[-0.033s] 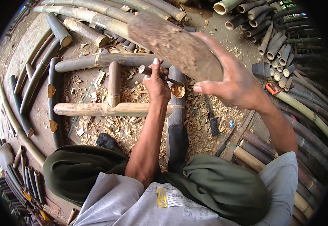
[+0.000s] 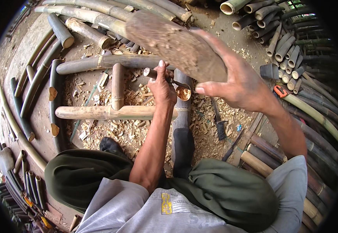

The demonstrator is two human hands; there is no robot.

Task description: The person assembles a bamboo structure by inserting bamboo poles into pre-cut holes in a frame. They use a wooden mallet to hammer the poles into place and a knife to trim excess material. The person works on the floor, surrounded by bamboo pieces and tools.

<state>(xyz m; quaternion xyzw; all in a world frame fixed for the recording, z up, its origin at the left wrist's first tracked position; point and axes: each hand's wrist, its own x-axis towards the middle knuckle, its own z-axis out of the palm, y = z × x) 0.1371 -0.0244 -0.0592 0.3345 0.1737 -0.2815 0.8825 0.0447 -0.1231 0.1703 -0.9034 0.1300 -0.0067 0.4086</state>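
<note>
Hand-held chisel at a round opening in bamboo, viewed from above. The chisel is gripped in the closed left hand, with the thumb laid along the handle; its blade is directed at the upper rim of the pale-walled opening in the dark bamboo pole. Whether the edge touches the rim cannot be told. A rough wooden block, slightly blurred, is clasped at one end between the thumb and fingers of the right hand and is carried above the chisel, apart from the handle. The pole is pinned nearer the body by a dark-shod foot. For good control, the blade should be seated firmly on the rim, the handle's butt left exposed beyond the fist, and the block brought squarely in line with the handle, the left thumb being kept clear. Curled shavings are scattered beside the pole.
</note>
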